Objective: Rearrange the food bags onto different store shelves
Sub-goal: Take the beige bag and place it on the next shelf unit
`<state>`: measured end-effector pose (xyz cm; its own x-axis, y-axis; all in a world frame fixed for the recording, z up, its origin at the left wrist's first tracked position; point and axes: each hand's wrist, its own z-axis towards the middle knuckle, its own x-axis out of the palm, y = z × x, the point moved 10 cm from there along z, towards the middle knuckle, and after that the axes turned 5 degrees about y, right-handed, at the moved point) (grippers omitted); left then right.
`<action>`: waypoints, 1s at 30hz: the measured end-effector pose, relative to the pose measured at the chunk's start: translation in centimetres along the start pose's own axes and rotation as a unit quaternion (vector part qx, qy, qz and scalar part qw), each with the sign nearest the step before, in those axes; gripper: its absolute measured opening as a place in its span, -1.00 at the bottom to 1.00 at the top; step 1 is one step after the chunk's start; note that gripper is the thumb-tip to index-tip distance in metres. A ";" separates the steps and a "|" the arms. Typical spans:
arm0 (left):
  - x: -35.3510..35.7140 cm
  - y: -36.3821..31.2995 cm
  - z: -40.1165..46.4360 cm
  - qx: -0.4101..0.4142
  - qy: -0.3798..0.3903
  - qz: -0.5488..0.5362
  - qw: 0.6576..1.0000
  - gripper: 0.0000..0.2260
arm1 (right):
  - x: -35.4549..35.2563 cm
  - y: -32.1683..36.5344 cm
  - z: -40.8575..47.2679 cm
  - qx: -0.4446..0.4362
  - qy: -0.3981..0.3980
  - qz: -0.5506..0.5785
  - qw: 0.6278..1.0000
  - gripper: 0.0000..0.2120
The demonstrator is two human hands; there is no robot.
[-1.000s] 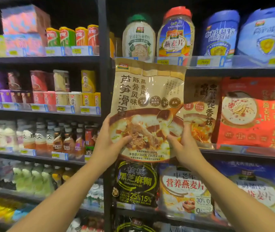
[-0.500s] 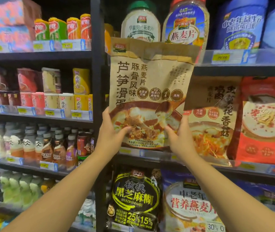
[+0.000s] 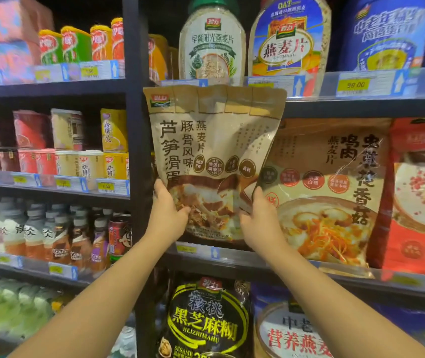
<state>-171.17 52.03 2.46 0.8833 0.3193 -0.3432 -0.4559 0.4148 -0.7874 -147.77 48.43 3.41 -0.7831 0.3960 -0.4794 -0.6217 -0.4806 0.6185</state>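
Held bag: a tan food bag [image 3: 214, 151] with a soup picture is held upright in front of the middle shelf [image 3: 258, 257], at the left end of the right-hand shelving bay. Its top edge reaches the price rail of the shelf above.
Left hand: the left hand [image 3: 166, 215] is closed on the bag's lower left edge, thumb laid across the front, fingers hidden behind.
Right hand: the right hand [image 3: 260, 223] is closed on the bag's lower right edge, thumb on the front, the remaining fingers out of sight behind the bag.
Bag bottom: the lower edge is seen just above the middle shelf's front rail; whether it touches the shelf cannot be told.
Neighbouring bags: a brown bag [image 3: 333, 192] with a noodle bowl picture stands just beside and partly behind the held bag, and a red bag [image 3: 423, 197] stands to the right of that.
Shelf above: two oat jars, one with a green lid [image 3: 212, 45] and one with a blue label [image 3: 289, 40], are placed above the held bag, with blue bags [image 3: 384, 34] further right.
Shelf below: a black sesame bag [image 3: 206, 319] is placed under the held bag, next to a bag with red lettering [image 3: 296, 334].
Left bay: cups, boxes and bottled drinks [image 3: 51, 236] are ranged on the shelves beyond the dark upright post [image 3: 136, 151].
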 end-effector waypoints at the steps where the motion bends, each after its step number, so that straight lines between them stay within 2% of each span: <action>1: 0.2 0.3 0.1 -0.019 0.013 0.025 0.999 -0.17 | 0.8 -0.3 0.0 0.020 0.024 0.000 1.000 -0.56; 4: 1.0 0.7 0.1 -0.061 0.055 0.077 0.994 -0.14 | 2.1 -1.7 -0.4 0.085 0.056 -0.018 0.995 -0.53; 8: 1.2 0.4 0.2 -0.072 0.092 0.084 0.990 -0.08 | 2.1 -2.3 0.5 0.133 0.091 -0.014 0.987 -0.56; 14: 1.3 0.7 -0.2 -0.071 0.130 0.093 0.984 -0.20 | 0.2 -3.6 0.3 0.193 0.122 -0.039 0.973 -0.38; 16: 1.5 0.8 -0.3 -0.073 0.127 0.108 0.983 -0.22 | 0.0 -3.2 -0.1 0.186 0.110 -0.049 0.975 -0.43; 18: 1.4 0.6 -0.3 -0.073 0.115 0.121 0.983 -0.22 | -0.1 -2.4 -0.5 0.170 0.089 -0.050 0.980 -0.45; 20: 1.5 0.5 -0.4 -0.080 0.104 0.126 0.983 -0.20 | -0.7 -1.0 -1.0 0.144 0.036 -0.003 0.989 -0.27; 22: 1.6 0.7 -0.4 -0.086 0.092 0.125 0.984 -0.20 | -3.9 2.9 -1.8 0.027 -0.113 -0.012 0.993 -0.12; 23: 1.6 0.8 -0.4 -0.087 0.088 0.126 0.984 -0.20 | -5.5 6.1 -2.7 -0.064 -0.197 -0.079 0.975 -0.13; 24: 1.6 0.9 -0.3 -0.087 0.085 0.126 0.984 -0.21 | -6.1 9.3 -3.5 -0.157 -0.252 -0.156 0.942 -0.18; 25: 1.7 0.9 -0.3 -0.089 0.083 0.126 0.985 -0.21 | -5.6 11.9 -3.7 -0.226 -0.261 -0.219 0.913 -0.24; 26: 1.7 0.9 -0.2 -0.091 0.083 0.125 0.984 -0.21 | -4.4 13.5 -3.1 -0.259 -0.236 -0.272 0.896 -0.29; 27: 1.7 0.9 -0.2 -0.094 0.084 0.125 0.984 -0.21 | -3.3 14.2 -1.9 -0.259 -0.201 -0.322 0.888 -0.32; 30: 1.6 1.0 -0.1 -0.100 0.088 0.114 0.985 -0.19 | -1.1 13.0 2.1 -0.171 -0.119 -0.440 0.873 -0.30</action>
<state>-170.16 52.89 1.07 0.7740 0.2254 -0.5917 -0.6291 0.1674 -0.7591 -155.01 43.40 13.27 0.0007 0.8615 -0.5077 -0.9814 -0.0968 -0.1657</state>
